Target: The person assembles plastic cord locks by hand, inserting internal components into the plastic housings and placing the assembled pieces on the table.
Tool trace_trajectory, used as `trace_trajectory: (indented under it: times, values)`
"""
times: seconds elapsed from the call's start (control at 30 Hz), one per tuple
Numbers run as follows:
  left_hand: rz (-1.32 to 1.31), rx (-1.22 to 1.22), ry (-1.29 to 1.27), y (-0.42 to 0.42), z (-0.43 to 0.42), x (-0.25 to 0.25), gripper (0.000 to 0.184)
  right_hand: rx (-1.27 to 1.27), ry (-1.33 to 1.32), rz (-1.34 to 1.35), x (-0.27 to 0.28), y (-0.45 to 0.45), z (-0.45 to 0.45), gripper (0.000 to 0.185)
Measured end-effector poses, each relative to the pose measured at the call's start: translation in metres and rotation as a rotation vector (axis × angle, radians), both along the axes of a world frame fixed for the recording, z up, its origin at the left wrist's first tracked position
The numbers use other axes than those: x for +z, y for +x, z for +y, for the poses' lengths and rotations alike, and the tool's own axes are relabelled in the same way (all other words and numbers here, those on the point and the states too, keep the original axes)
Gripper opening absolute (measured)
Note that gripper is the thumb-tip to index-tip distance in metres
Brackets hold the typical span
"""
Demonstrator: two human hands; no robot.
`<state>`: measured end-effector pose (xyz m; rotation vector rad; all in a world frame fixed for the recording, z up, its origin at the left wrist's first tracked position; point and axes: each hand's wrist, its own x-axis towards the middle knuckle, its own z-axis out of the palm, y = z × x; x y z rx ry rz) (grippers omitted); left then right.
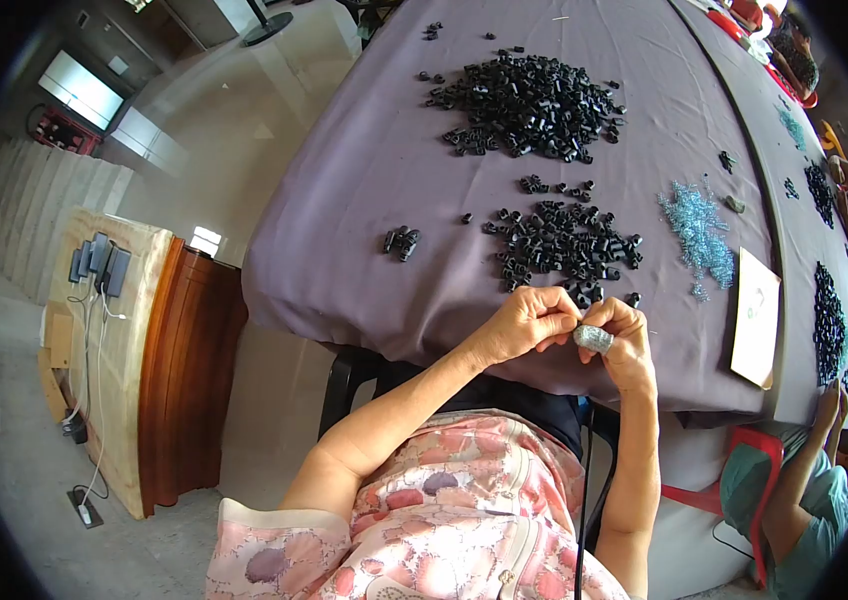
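My left hand is closed in a pinch at the near edge of the cloth-covered table. Its fingertips meet those of my right hand, which is closed too. A grey wrapping covers one digit of my right hand. Whatever lies between the fingertips is too small to make out. Just beyond both hands spreads a pile of small black plastic pieces. To the right lies a heap of small clear-blue pieces, with a sheet of card nearer to me.
A larger pile of black pieces lies farther back, and a small cluster sits to the left. A wooden cabinet stands on the left. At right, another person's arm reaches to the table beside a red chair.
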<state>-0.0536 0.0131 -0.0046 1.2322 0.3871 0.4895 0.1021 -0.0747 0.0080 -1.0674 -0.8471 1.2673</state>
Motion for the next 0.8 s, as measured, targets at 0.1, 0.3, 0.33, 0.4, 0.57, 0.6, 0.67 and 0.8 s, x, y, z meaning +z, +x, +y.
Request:
trace_trajectory:
  times: [0.1, 0.3, 0.33, 0.4, 0.57, 0.6, 0.67, 0.8]
  values:
    - [0.007, 0.001, 0.008, 0.002, -0.001, 0.001, 0.007, -0.025, -0.034, -0.084, 0.002, 0.0, -0.001, 0.012]
    - [0.001, 0.036, 0.017, 0.0, -0.002, -0.002, 0.006, -0.16, -0.045, -0.278, -0.001, -0.009, -0.001, 0.01]
    - [-0.007, 0.037, 0.012, 0.0, -0.001, -0.001, 0.006, -0.155, -0.044, -0.285, -0.002, -0.008, -0.001, 0.012]
    - [-0.02, 0.02, -0.024, 0.0, 0.001, -0.003, 0.007, -0.126, -0.018, -0.228, 0.001, -0.012, 0.0, 0.013]
    - [-0.044, 0.009, -0.092, 0.0, 0.002, 0.001, 0.01, -0.091, 0.004, -0.143, 0.003, -0.018, 0.0, 0.019]
    - [-0.056, 0.015, -0.118, 0.001, 0.001, 0.003, 0.012, -0.082, -0.03, -0.201, 0.009, -0.019, 0.0, 0.02]
    - [-0.058, 0.023, -0.111, 0.001, 0.001, 0.002, 0.02, -0.078, -0.053, -0.276, 0.01, -0.019, -0.001, 0.024]
    - [-0.055, 0.04, -0.125, 0.002, -0.001, 0.006, 0.023, -0.075, -0.068, -0.332, 0.006, -0.019, -0.002, 0.032]
